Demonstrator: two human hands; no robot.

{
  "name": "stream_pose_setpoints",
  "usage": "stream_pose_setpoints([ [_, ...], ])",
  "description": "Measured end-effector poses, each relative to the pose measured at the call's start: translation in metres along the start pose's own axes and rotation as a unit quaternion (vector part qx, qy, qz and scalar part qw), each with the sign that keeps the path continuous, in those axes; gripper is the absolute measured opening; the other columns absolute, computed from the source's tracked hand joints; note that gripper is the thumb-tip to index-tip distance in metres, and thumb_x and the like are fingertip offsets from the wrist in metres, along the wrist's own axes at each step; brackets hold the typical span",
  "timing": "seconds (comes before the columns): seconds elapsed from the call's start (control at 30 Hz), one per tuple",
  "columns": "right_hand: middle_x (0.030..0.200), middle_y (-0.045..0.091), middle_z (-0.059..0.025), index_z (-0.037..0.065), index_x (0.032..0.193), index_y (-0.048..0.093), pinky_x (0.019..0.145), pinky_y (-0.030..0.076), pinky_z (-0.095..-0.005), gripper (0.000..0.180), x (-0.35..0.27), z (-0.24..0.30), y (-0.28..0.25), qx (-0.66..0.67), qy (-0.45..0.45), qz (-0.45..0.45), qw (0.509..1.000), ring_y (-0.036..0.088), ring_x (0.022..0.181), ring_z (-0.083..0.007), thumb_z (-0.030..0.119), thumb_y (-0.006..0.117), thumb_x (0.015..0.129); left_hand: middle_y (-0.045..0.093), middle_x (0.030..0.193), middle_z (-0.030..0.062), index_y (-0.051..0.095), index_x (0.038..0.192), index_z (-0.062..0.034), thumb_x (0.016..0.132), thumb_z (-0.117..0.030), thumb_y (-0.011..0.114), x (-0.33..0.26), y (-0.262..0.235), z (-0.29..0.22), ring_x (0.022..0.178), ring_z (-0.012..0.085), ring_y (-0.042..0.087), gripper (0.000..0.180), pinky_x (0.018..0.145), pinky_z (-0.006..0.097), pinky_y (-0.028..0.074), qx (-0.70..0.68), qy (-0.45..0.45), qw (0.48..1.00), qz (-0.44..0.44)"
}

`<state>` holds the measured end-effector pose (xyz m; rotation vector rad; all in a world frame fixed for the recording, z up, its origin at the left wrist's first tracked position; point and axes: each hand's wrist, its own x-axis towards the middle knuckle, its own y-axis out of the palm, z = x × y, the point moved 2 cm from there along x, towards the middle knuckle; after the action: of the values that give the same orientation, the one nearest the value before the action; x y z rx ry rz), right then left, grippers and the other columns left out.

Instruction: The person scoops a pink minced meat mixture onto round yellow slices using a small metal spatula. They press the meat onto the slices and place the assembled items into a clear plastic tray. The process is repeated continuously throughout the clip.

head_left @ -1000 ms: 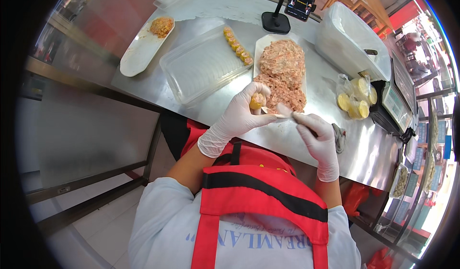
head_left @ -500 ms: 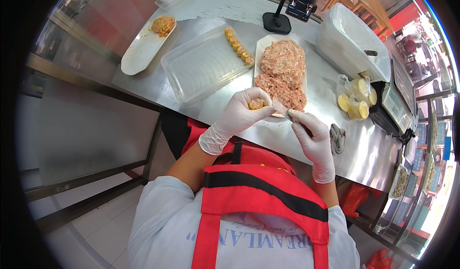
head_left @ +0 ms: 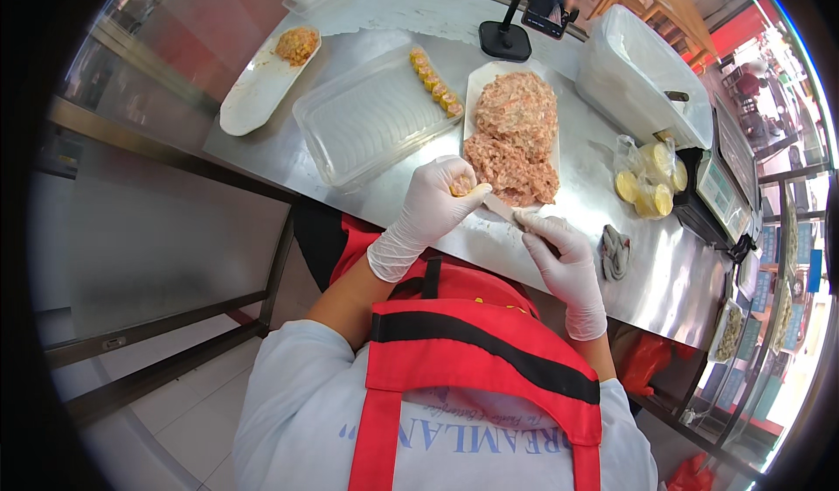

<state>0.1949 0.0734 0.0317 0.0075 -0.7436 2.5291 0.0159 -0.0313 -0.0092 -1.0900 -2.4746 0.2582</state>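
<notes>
My gloved left hand (head_left: pixel 430 204) is curled around a small open-topped yellow dumpling (head_left: pixel 461 186) with pink filling. In my gloved right hand (head_left: pixel 566 262) is a flat metal spreading blade (head_left: pixel 501 208); its tip reaches the left fingertips, beside the dumpling. Its handle lies mostly hidden in the palm. Just beyond both hands, a big mound of pink minced meat (head_left: pixel 516 115) rests on a white plate (head_left: pixel 472 97). To its left stands a clear plastic tray (head_left: pixel 363 119) with a row of finished yellow dumplings (head_left: pixel 434 82) along its right side.
A long white dish (head_left: pixel 253 102) with orange filling lies at the far left. A phone stand (head_left: pixel 505 41) is at the back. On the right are a white plastic bin (head_left: pixel 629 80), bagged yellow wrappers (head_left: pixel 654 185), a scale (head_left: pixel 721 185) and a grey cloth (head_left: pixel 615 253).
My left hand has turned slightly, tipping the dumpling and covering more of it. My right hand has shifted a little left and down with the blade.
</notes>
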Motion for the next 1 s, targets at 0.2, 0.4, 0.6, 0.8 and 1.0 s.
stream_pose_setpoints([
  [0.2,0.086,0.065,-0.0119,0.004,0.109,0.067,0.071,0.049,-0.0287,0.026,0.008,0.008,0.01,-0.077,-0.031,0.017,0.996,0.064,0.078,-0.0199,0.0,0.063,0.084,0.054,0.07,0.0118,0.054,0.072,-0.002,0.071,-0.009,0.075,0.001,0.007,-0.004,0.063,0.0238,0.054,0.023,0.06,0.032,0.045,0.002,0.03,1.0,0.006],
  [0.4,0.089,0.066,-0.0071,-0.001,0.113,0.063,0.074,0.047,-0.0252,0.026,0.003,-0.011,-0.003,0.151,0.063,-0.015,0.986,0.061,0.083,-0.0127,-0.001,0.059,0.088,0.054,0.079,-0.0013,0.057,0.097,-0.004,0.076,-0.006,0.073,-0.004,0.0,0.009,0.071,0.0054,0.051,0.026,0.062,0.023,0.045,-0.086,-0.138,0.986,0.037],
  [0.6,0.088,0.065,-0.0076,-0.001,0.113,0.063,0.072,0.047,-0.0248,0.024,0.007,-0.009,-0.001,0.107,0.042,-0.001,0.993,0.06,0.078,-0.0125,0.002,0.059,0.089,0.059,0.099,0.0023,0.054,0.121,-0.0019,0.087,-0.001,0.061,-0.001,-0.002,0.002,0.085,0.0053,0.056,0.036,0.073,0.019,0.046,-0.377,-0.223,0.892,0.11],
  [0.8,0.086,0.066,-0.01,0.002,0.111,0.064,0.069,0.048,-0.0272,0.023,0.012,-0.001,0.003,0.055,-0.027,-0.027,0.998,0.061,0.074,-0.0163,0.002,0.059,0.089,0.059,0.081,-0.002,0.064,0.097,-0.0043,0.084,-0.007,0.07,-0.002,-0.002,-0.001,0.071,0.0047,0.056,0.014,0.064,0.018,0.047,-0.278,-0.144,0.948,0.065],
  [1.0,0.073,0.059,-0.0077,0.011,0.107,0.068,0.057,0.047,-0.0314,0.028,0.022,0.01,0.002,-0.066,-0.082,-0.014,0.994,0.06,0.062,-0.0233,0.002,0.066,0.08,0.057,0.084,0.0002,0.058,0.078,-0.0008,0.078,0.0,0.072,0.002,0.003,0.002,0.071,0.0058,0.053,0.014,0.063,0.02,0.044,-0.225,-0.047,0.97,0.074],
])
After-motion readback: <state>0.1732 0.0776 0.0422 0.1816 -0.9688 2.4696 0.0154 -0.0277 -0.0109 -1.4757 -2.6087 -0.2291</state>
